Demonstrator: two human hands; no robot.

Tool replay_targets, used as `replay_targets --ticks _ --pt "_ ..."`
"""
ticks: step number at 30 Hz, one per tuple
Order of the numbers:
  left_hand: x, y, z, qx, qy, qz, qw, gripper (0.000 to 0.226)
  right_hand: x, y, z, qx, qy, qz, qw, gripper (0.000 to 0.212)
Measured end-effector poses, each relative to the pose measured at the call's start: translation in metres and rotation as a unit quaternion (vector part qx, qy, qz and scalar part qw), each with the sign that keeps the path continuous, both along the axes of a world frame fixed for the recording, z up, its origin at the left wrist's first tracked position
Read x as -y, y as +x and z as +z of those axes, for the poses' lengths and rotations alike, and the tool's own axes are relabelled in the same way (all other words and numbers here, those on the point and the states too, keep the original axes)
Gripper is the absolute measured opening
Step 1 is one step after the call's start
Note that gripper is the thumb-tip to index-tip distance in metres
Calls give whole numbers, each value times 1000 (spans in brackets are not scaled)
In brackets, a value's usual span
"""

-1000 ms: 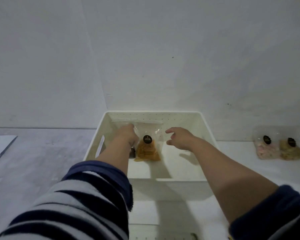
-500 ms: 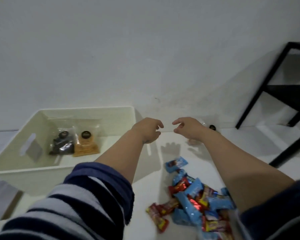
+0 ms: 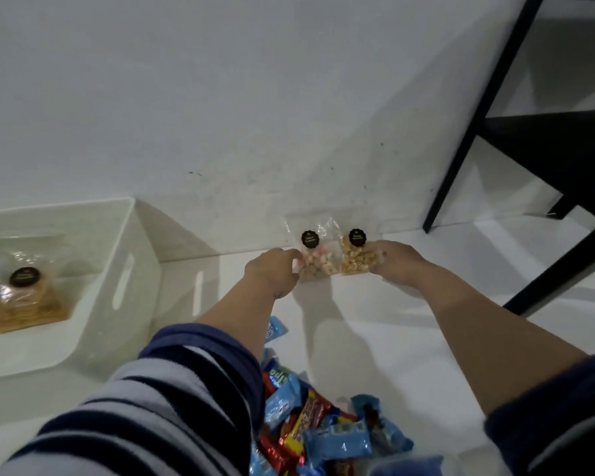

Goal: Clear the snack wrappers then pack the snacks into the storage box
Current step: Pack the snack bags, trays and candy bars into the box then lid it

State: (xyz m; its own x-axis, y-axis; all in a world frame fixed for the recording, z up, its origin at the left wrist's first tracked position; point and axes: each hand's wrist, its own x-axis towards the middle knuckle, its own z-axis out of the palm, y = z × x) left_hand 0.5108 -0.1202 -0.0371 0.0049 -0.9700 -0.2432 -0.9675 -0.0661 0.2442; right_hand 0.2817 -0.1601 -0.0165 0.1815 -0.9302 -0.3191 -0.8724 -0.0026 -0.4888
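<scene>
Standing against the wall, two clear snack bags are grasped, the pink-and-white bag [image 3: 312,261] by the left hand [image 3: 274,272] and the golden bag [image 3: 356,258] by the right hand [image 3: 397,261], presumably for transfer together into the storage box [image 3: 124,273] at left

Navy-and-grey striped sleeve [image 3: 145,403], cream storage box [image 3: 124,269], blue, red and yellow candy wrappers [image 3: 323,434].

Bare counter [image 3: 375,338] lies open between my arms and on to the two bags ahead. The wall [image 3: 255,115] stands right behind the pink-and-white snack bag [image 3: 315,261] and the tan snack bag [image 3: 356,261]. A pile of candy wrappers [image 3: 323,431] crowds the near edge; the storage box [image 3: 131,269] blocks my left, the black frame [image 3: 468,142] my right.
</scene>
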Motion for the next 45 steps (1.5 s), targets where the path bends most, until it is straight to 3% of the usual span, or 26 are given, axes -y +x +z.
replay_targets --ticks 5,12,21,29,37,45 --pt "28 -22 -29 -14 -42 37 998 68 40 -7 -34 89 -15 -69 993 64" --pt "49 -32 -57 -236 -78 134 959 89 61 -3 -65 232 -46 -156 959 59" --pt "24 -21 -45 -209 -139 143 957 81 32 -7 -47 206 -66 -160 963 57" --pt "-20 30 33 -222 -212 145 940 77 -7 30 40 195 -135 -107 966 57" --pt "-82 123 117 -263 -289 164 906 82 -62 124 129 200 -204 -41 957 55" --pt "-148 247 156 -266 -302 170 899 83 -115 259 169 174 -226 -3 959 59"
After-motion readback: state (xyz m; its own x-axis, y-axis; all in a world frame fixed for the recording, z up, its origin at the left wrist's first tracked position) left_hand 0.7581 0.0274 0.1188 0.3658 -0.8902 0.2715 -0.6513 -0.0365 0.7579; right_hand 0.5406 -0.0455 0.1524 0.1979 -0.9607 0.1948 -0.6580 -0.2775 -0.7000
